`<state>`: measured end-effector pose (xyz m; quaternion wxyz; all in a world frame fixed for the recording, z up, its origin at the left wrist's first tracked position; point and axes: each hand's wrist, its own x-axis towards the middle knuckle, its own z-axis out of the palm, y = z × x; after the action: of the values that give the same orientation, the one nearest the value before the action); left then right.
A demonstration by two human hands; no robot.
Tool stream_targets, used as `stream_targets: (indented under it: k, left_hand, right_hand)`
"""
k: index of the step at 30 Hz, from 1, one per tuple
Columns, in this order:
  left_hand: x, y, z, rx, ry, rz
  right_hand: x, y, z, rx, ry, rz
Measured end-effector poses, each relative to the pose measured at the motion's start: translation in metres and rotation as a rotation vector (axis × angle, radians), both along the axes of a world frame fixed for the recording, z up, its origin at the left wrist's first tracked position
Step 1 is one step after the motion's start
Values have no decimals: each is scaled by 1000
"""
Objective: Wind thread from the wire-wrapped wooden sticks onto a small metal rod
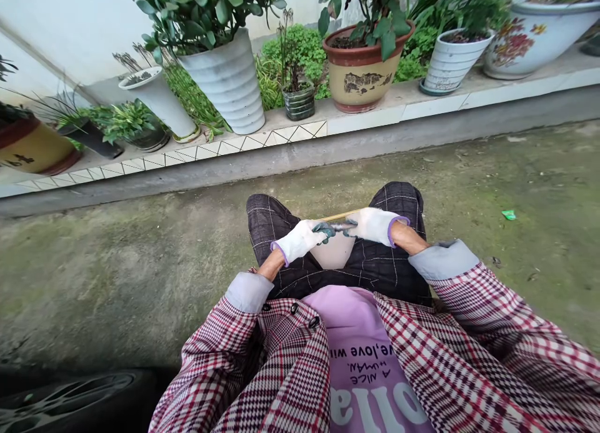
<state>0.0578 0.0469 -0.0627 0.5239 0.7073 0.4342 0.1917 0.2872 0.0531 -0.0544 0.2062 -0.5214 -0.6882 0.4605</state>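
Note:
Both my hands meet between my knees in white work gloves with dark coated fingers and purple cuffs. My left hand has its fingers closed around one end of a short silvery metal piece that looks ridged like a bolt. The other end sits in the closed fingers of my right hand. The gloves cover both ends of the piece, so its exact kind is unclear. Below the hands is a pale, smooth surface, and a thin yellowish strip runs just behind them.
A low tiled ledge crosses ahead, carrying several potted plants, among them a brown-and-tan pot and a tall white pot. A green scrap lies on the concrete at right. At lower left is a wheel.

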Motion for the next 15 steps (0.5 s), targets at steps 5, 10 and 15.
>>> stream_targets:
  k: [5, 10, 15]
  left_hand:
    - [5, -1, 9, -125, -248, 48]
    - [4, 0, 6, -64, -252, 15]
    - [-2, 7, -14, 19, -89, 145]
  right_hand:
    - [4, 5, 7, 10, -92, -79]
    - [-5, -8, 20, -273, 291, -62]
    - [-7, -9, 20, -303, 387, -121]
